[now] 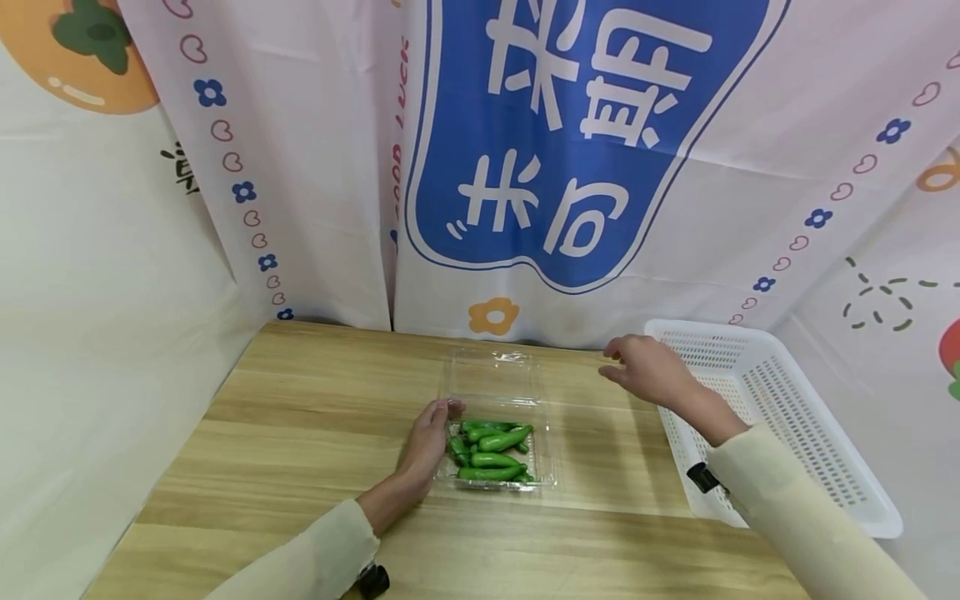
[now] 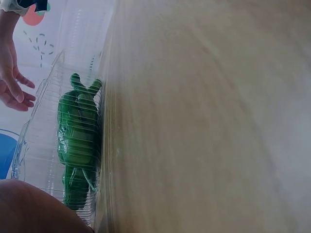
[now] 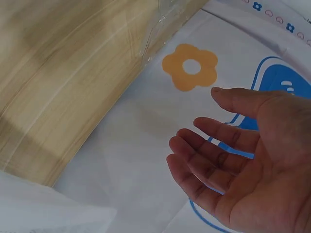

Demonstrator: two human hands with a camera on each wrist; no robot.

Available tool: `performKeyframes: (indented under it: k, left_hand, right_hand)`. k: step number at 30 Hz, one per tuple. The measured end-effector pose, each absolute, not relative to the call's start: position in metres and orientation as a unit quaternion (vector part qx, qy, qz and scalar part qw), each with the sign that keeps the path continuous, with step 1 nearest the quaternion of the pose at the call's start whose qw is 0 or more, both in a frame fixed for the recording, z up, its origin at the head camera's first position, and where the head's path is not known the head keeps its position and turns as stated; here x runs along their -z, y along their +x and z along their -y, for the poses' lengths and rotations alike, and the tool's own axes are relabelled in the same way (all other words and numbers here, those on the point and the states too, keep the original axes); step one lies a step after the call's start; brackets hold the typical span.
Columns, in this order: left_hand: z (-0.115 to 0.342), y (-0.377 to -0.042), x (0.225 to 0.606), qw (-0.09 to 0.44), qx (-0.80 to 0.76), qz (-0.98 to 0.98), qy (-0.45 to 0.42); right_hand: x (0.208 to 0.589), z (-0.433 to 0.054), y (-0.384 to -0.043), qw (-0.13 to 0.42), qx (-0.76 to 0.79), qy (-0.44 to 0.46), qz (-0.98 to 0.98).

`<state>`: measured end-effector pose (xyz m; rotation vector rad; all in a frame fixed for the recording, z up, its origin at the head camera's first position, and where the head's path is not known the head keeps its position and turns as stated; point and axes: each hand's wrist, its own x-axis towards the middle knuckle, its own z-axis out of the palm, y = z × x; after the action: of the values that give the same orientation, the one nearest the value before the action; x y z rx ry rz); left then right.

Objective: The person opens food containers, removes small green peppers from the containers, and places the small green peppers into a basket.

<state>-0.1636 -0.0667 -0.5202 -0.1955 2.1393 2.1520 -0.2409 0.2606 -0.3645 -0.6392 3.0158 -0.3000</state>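
Observation:
A clear plastic clamshell box (image 1: 546, 458) stands on the table with its lid (image 1: 493, 371) folded back. Several green chili peppers (image 1: 495, 461) lie inside, also seen through the ridged wall in the left wrist view as green peppers (image 2: 77, 131). My left hand (image 1: 426, 446) holds the box at its left side, fingers bent round the back left corner; part of them is hidden. My right hand (image 1: 647, 367) hovers empty beside the basket's back left corner, its fingers loosely bent and apart, as the right wrist view of this hand (image 3: 248, 170) shows.
A white perforated plastic basket (image 1: 813, 408) stands on the right, under my right forearm. The wooden table (image 1: 300, 425) ends at a printed cloth (image 1: 337, 250) hung behind it; more cloth hangs at both sides.

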Motion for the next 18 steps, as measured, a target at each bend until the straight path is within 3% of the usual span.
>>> performKeyframes:
  k: [18]
  left_hand:
    - [0.067,-0.163,0.52,0.055,-0.712,-0.697,-0.068]
  right_hand:
    - [0.378,-0.217,-0.216,-0.028,0.069,-0.313,-0.947]
